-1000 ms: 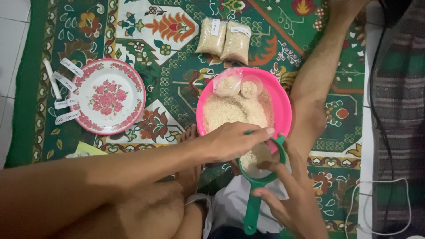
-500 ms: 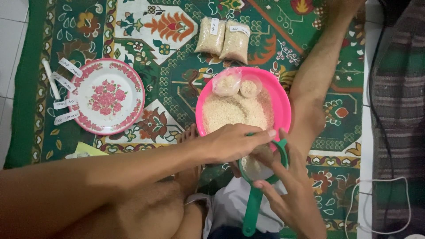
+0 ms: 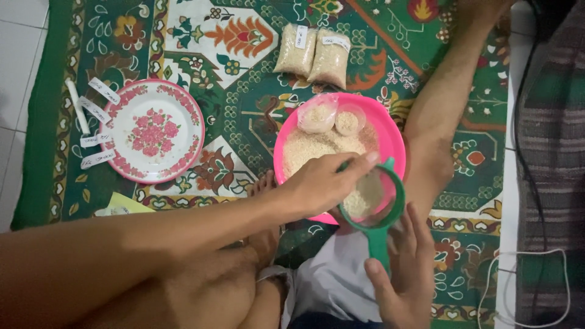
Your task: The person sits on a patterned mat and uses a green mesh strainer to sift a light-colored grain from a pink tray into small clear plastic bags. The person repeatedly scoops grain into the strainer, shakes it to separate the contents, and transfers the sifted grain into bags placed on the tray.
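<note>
The green scoop (image 3: 373,204) sits over the near edge of the pink bowl (image 3: 390,131), full of pale grains. Its handle points back toward the person. The right hand (image 3: 402,277) wraps its fingers around that handle from below. The left hand (image 3: 320,183) is nearer the cup, fingers together, resting on its rim

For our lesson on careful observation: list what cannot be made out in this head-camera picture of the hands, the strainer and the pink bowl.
- Left hand covers part of the green strainer; what its fingertips hold is hidden.
- Pink bowl: its near rim is hidden behind hand and strainer.
- Right hand on the strainer handle: cut off by the bottom edge.
- Paper slips beside the floral plate: writing too small.
</note>
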